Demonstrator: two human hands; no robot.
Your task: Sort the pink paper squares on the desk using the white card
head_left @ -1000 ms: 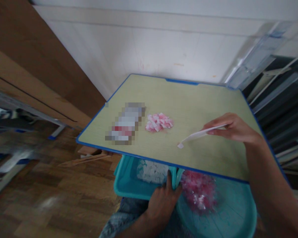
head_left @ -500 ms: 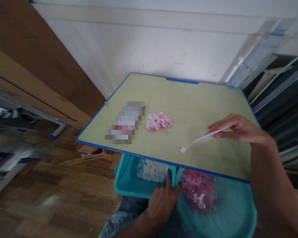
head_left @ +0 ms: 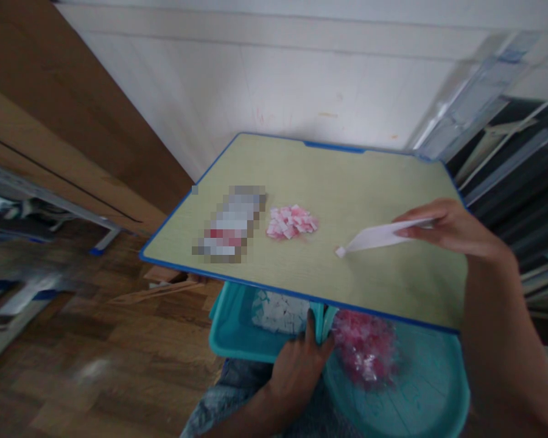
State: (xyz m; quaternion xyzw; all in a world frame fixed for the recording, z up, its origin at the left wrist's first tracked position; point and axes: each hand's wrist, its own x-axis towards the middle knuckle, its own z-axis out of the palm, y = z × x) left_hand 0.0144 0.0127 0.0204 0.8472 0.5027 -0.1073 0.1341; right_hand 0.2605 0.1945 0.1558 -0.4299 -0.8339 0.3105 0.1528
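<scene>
In the head view, my right hand [head_left: 452, 225] is closed around white tweezers [head_left: 374, 237], which taper to the left. A small white square piece [head_left: 340, 251] is at their tip, just over the folding table [head_left: 369, 182]; whether it touches the surface I cannot tell. Left of it lies a heap of small pink and white pieces [head_left: 291, 222]. Below the table edge, my left hand [head_left: 299, 368] grips the rim of a teal tray [head_left: 242, 350], where it meets a round teal basin [head_left: 429, 389]. Small white pieces [head_left: 281, 313] lie in the tray.
A blurred-out, phone-like object [head_left: 232, 225] lies left on the table. A clear plastic bag of pink stuff [head_left: 368, 347] rests in the round basin. A white wall [head_left: 301, 85] stands behind the table, a brown wooden panel [head_left: 95, 109] to its left.
My right hand has moved slightly up and right and turned the tweezers; the small square at their tip has risen a little. My left hand has stayed at the tray rim.
</scene>
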